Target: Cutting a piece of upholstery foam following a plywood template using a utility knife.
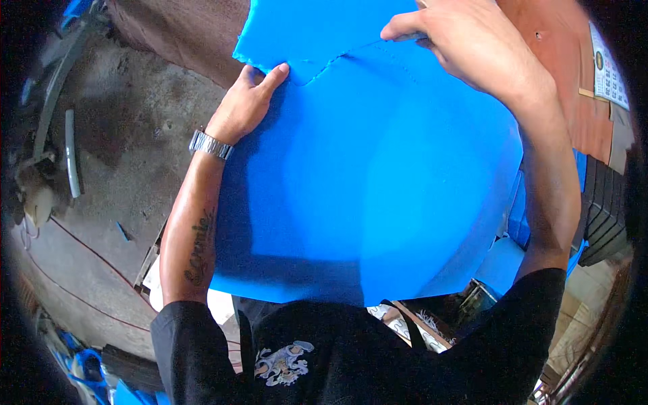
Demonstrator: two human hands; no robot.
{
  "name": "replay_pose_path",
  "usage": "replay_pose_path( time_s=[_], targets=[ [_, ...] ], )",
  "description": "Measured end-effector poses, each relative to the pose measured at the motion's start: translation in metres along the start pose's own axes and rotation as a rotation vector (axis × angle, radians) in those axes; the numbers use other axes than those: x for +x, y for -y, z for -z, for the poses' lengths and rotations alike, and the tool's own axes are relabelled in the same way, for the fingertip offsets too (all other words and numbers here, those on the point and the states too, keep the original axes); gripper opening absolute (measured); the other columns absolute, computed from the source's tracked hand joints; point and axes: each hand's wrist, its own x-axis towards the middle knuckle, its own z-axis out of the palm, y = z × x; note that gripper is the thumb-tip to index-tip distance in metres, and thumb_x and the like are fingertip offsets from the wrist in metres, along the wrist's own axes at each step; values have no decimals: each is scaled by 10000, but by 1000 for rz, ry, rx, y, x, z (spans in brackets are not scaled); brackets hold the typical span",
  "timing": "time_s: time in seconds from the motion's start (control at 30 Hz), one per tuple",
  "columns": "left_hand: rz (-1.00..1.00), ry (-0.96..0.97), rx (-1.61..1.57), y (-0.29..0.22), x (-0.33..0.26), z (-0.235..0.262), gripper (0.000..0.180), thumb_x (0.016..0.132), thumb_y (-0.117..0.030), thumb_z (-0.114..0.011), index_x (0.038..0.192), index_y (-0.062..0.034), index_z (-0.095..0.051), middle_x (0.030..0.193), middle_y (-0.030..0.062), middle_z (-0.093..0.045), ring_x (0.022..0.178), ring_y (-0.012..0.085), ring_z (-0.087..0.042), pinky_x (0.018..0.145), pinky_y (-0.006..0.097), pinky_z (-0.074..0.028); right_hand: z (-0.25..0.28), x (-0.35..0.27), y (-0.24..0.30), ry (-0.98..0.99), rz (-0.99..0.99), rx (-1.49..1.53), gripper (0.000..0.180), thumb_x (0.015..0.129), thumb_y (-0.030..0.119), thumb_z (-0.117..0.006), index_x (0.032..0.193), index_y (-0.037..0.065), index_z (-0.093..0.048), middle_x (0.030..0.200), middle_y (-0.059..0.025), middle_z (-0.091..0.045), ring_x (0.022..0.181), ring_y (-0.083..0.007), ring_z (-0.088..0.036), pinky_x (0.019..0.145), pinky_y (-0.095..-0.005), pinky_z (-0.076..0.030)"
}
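A large blue sheet (337, 175), foam or fabric by its look, spreads in front of me and bends down toward my body. Its upper left corner has a rough, frayed edge. My left hand (241, 108) grips that edge, thumb on top and fingers partly hidden underneath. A dark, uneven line, which could be a seam or a cut, runs from beside the left thumb up to my right hand (466, 47). The right hand is closed in a pinch over the upper part of the sheet; its other fingertips and whatever they hold are hidden.
Brown material (182, 34) lies beyond the sheet. A grey tube (72, 154) rests on the concrete floor (128, 155) at left, with red cords below it. Stacked dark slabs (607, 209) stand at right, near a reddish-brown board (553, 47) with a calendar (607, 67).
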Motion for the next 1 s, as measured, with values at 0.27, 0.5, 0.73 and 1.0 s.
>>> replay_pose_path(
  time_s=[0.27, 0.5, 0.73, 1.0],
  targets=[
    [57, 38, 1, -22, -3, -9, 670, 832, -504, -501, 1233, 22, -393, 1176, 185, -517, 1084, 250, -494, 922, 321, -365, -67, 28, -8, -132, 56, -50, 148, 735, 166, -509, 730, 149, -655, 725, -128, -579, 672, -282, -606, 587, -395, -494],
    [156, 156, -107, -16, -15, -12, 830, 794, -446, -593, 1321, 80, -227, 1321, 190, -353, 1222, 241, -333, 1002, 328, -259, 30, -127, -25, -225, -212, -57, 191, 766, 137, -526, 936, 138, -614, 887, -111, -572, 819, -250, -578, 722, -340, -460],
    [331, 452, -270, -20, -105, -7, 618, 794, -296, -642, 1256, 16, -374, 1174, 138, -510, 1047, 216, -502, 885, 325, -415, -246, -441, 86, -782, -1717, 1214, 198, 831, 323, -588, 817, 126, -566, 544, 41, -456, 459, -68, -408, 416, -234, -324],
    [377, 309, -181, -48, -255, -50, 482, 795, -345, -615, 1145, -34, -497, 1069, 74, -562, 891, 189, -549, 797, 320, -444, -431, -640, 344, -1429, -2374, 2050, 571, 712, 507, -654, 1160, 204, -469, 822, -35, -486, 576, -135, -432, 439, -265, -381]
  ],
)
